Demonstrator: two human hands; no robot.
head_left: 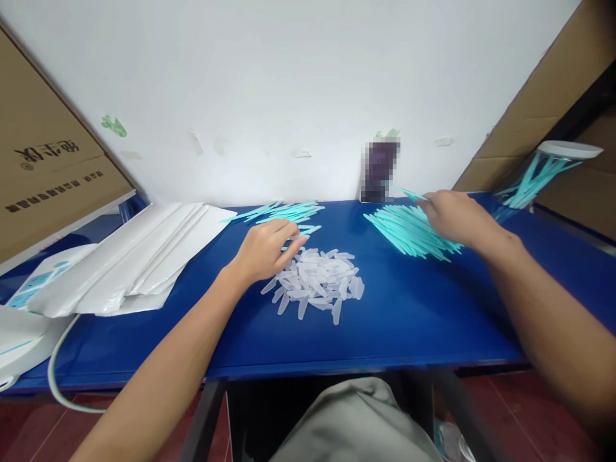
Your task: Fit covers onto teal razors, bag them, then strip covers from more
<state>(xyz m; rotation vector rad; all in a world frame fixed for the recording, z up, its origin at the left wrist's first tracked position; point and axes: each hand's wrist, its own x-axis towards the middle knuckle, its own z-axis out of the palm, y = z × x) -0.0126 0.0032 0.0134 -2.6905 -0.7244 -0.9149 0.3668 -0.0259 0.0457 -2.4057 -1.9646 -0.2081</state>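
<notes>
My right hand (pixel 457 217) pinches a thin turquoise stick (pixel 412 194) over the right-hand pile of turquoise sticks (pixel 414 231). At the upper left edge of a heap of small, translucent white tapered plastic pieces (pixel 320 279) is my left hand (pixel 269 250). Its thumb and fingers are bent toward each other, and a bit of turquoise shows between them. I cannot make out what they hold. Just behind that hand lies a smaller, looser group of turquoise sticks (pixel 289 212) on the blue table (pixel 385 327).
White plastic bags (pixel 129 263) lie at left beside a cardboard box (pixel 52 141) and a white device with a cable (pixel 55 359). A clear jar of turquoise sticks (pixel 543 170) leans at right. A blurred-out dark object (pixel 380 170) stands against the white wall.
</notes>
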